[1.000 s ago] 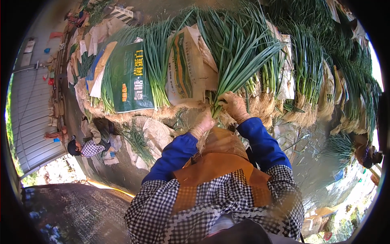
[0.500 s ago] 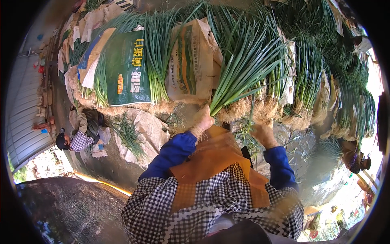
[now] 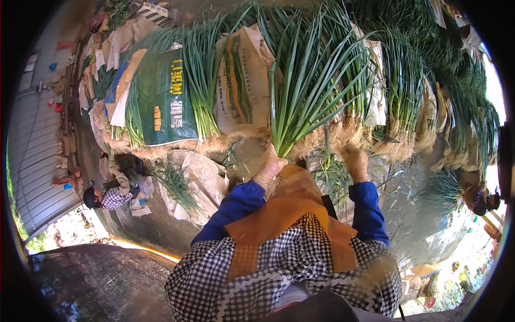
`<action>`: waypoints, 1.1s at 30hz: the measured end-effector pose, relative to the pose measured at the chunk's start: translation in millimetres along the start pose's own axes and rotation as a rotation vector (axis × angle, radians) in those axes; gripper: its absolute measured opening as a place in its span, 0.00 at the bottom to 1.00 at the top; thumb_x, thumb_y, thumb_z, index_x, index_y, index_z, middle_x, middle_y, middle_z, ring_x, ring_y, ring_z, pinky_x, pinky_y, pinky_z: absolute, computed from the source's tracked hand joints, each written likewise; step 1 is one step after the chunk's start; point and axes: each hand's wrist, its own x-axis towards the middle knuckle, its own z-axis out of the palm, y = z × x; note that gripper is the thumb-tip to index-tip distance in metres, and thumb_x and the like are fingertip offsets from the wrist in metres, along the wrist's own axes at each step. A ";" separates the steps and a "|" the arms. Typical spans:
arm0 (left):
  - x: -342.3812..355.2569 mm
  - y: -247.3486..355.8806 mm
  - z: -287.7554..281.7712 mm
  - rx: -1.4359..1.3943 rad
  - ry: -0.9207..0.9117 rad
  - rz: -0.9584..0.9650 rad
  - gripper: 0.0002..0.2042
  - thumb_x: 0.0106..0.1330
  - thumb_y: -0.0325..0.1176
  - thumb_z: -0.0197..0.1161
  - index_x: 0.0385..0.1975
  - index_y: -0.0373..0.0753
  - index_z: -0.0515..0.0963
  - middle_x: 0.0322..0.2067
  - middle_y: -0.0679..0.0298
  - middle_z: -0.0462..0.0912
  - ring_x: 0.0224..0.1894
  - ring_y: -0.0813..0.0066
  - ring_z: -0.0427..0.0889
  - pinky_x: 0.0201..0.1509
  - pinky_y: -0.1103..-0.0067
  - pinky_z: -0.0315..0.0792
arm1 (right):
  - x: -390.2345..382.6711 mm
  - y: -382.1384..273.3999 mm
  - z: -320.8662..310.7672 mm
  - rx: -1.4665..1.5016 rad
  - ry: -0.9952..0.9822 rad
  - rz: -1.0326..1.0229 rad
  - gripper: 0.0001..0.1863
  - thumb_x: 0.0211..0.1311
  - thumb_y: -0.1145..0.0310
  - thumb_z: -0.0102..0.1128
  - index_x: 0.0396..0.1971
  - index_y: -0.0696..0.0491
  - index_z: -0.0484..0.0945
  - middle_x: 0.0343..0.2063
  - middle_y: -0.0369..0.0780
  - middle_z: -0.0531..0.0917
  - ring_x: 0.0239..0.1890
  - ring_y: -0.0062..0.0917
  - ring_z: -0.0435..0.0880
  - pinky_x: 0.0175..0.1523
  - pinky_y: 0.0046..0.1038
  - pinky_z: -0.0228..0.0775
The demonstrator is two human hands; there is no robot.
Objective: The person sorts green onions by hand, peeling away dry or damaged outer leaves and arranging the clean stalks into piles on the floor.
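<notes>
My left hand [image 3: 270, 162] is closed round the root end of a bunch of green onions [image 3: 306, 102]. The long leaves fan out away from me, over the row behind. To the right, my right hand [image 3: 354, 160] is curled closed just below the hairy roots of the laid-out green onions [image 3: 354, 110]. Its fingertips face away, so what it holds, if anything, is hidden. A thin green leaf [image 3: 327, 145] hangs between my two hands. Loose trimmed leaves [image 3: 333, 177] lie below it.
Printed sacks, one green [image 3: 161, 102] and one beige [image 3: 244, 80], lie among the row of onions. Cloth with loose greens [image 3: 179, 185] is on the ground at left. A co-worker [image 3: 115, 196] bends at far left, another person [image 3: 480, 201] at far right. Brown apron cloth [image 3: 284, 198] covers my lap.
My right hand has moved slightly right and away from me. My left hand has lowered a little toward me and the bunch has turned more upright. The whole view has shifted slightly.
</notes>
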 end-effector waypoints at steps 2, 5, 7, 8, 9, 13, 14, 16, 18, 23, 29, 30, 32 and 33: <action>-9.5 19.2 3.2 0.045 -0.009 -0.062 0.28 0.41 0.19 0.62 0.47 0.31 0.62 0.36 0.52 0.74 0.38 0.64 0.75 0.43 0.74 0.71 | -13.3 -35.1 0.7 -0.120 -0.488 -0.108 0.10 0.55 0.61 0.59 0.27 0.52 0.78 0.22 0.37 0.80 0.22 0.21 0.78 0.31 0.25 0.71; -16.4 41.2 17.8 -0.060 -0.007 -0.052 0.27 0.41 0.16 0.61 0.46 0.33 0.63 0.38 0.57 0.74 0.38 0.69 0.74 0.42 0.77 0.71 | -3.5 -79.0 18.4 0.638 -0.470 0.222 0.22 0.51 0.49 0.60 0.30 0.56 0.78 0.26 0.42 0.82 0.30 0.28 0.81 0.37 0.30 0.71; -14.4 18.1 30.5 -0.033 0.011 -0.024 0.27 0.41 0.14 0.60 0.45 0.34 0.64 0.40 0.61 0.73 0.40 0.73 0.73 0.43 0.80 0.70 | 23.8 -100.7 37.0 0.631 -0.425 0.359 0.21 0.52 0.51 0.60 0.29 0.58 0.78 0.23 0.43 0.81 0.27 0.27 0.81 0.34 0.30 0.70; -13.9 13.1 31.5 -0.127 0.009 -0.057 0.27 0.42 0.14 0.60 0.46 0.34 0.64 0.41 0.62 0.73 0.40 0.74 0.73 0.43 0.80 0.70 | 28.2 -109.8 40.2 0.634 -0.454 0.398 0.20 0.53 0.53 0.60 0.28 0.59 0.78 0.20 0.42 0.81 0.24 0.25 0.80 0.32 0.29 0.70; -13.8 7.6 29.9 -0.221 0.008 -0.089 0.28 0.42 0.13 0.59 0.47 0.34 0.64 0.41 0.62 0.72 0.40 0.74 0.73 0.43 0.80 0.70 | 29.4 -111.5 40.5 0.659 -0.423 0.371 0.19 0.54 0.55 0.59 0.28 0.59 0.77 0.21 0.42 0.81 0.25 0.25 0.80 0.31 0.28 0.70; -18.7 32.5 10.2 -0.291 -0.153 -0.174 0.28 0.42 0.14 0.60 0.48 0.34 0.64 0.40 0.63 0.71 0.40 0.74 0.71 0.43 0.80 0.70 | 36.8 -68.0 1.2 1.277 -0.065 0.551 0.14 0.58 0.59 0.55 0.28 0.56 0.77 0.23 0.39 0.80 0.24 0.22 0.77 0.30 0.24 0.70; -20.4 36.9 8.6 -0.286 -0.155 -0.169 0.28 0.42 0.14 0.60 0.48 0.34 0.64 0.40 0.63 0.71 0.40 0.74 0.71 0.43 0.80 0.70 | 40.4 -47.4 -7.2 1.437 0.107 0.429 0.12 0.59 0.60 0.53 0.27 0.54 0.76 0.22 0.38 0.80 0.22 0.21 0.76 0.29 0.23 0.69; -20.5 40.6 9.0 -0.180 -0.133 -0.122 0.29 0.42 0.16 0.62 0.48 0.33 0.63 0.40 0.63 0.71 0.40 0.73 0.71 0.44 0.78 0.70 | 49.9 -35.6 -22.9 1.437 0.347 0.486 0.13 0.61 0.61 0.51 0.24 0.54 0.75 0.18 0.36 0.76 0.19 0.19 0.73 0.28 0.21 0.67; -20.6 43.3 12.5 -0.190 -0.148 -0.135 0.29 0.41 0.18 0.63 0.48 0.34 0.63 0.40 0.62 0.72 0.40 0.72 0.71 0.46 0.77 0.69 | 58.4 -48.6 -20.8 0.984 0.019 0.455 0.13 0.60 0.61 0.53 0.29 0.57 0.76 0.20 0.36 0.77 0.21 0.17 0.74 0.28 0.19 0.67; -20.8 52.0 33.1 -0.109 -0.111 -0.105 0.27 0.42 0.19 0.63 0.47 0.34 0.65 0.38 0.61 0.73 0.39 0.71 0.71 0.45 0.76 0.69 | 77.3 -60.1 16.2 0.479 -0.335 0.207 0.19 0.55 0.57 0.59 0.40 0.57 0.74 0.26 0.41 0.79 0.27 0.21 0.77 0.35 0.22 0.69; -20.8 52.9 -15.5 -0.382 -0.261 -0.208 0.24 0.48 0.25 0.61 0.49 0.36 0.65 0.33 0.63 0.74 0.32 0.76 0.73 0.39 0.81 0.71 | 16.1 2.3 -78.3 1.570 -0.180 -0.013 0.13 0.57 0.59 0.50 0.24 0.54 0.68 0.14 0.35 0.71 0.15 0.21 0.70 0.21 0.21 0.64; -18.7 56.2 -29.8 -0.454 -0.350 -0.235 0.25 0.49 0.26 0.59 0.50 0.36 0.65 0.33 0.64 0.74 0.31 0.77 0.74 0.37 0.82 0.71 | -7.9 27.3 -87.7 1.599 -0.357 0.047 0.15 0.56 0.56 0.52 0.24 0.53 0.68 0.14 0.35 0.71 0.16 0.21 0.72 0.23 0.22 0.65; -11.0 54.9 -52.5 -0.574 -0.490 -0.192 0.27 0.52 0.27 0.57 0.55 0.35 0.62 0.33 0.64 0.73 0.33 0.77 0.74 0.36 0.82 0.73 | -50.6 63.1 -80.4 1.155 -0.802 0.463 0.20 0.53 0.51 0.58 0.35 0.53 0.74 0.27 0.42 0.80 0.31 0.27 0.78 0.35 0.27 0.70; -5.4 74.4 -53.4 -0.655 -0.540 -0.225 0.27 0.52 0.27 0.56 0.56 0.35 0.60 0.33 0.65 0.73 0.33 0.78 0.74 0.37 0.82 0.73 | -70.3 86.9 -61.3 0.480 -0.917 0.229 0.20 0.54 0.56 0.58 0.41 0.54 0.73 0.36 0.45 0.79 0.41 0.29 0.76 0.43 0.28 0.69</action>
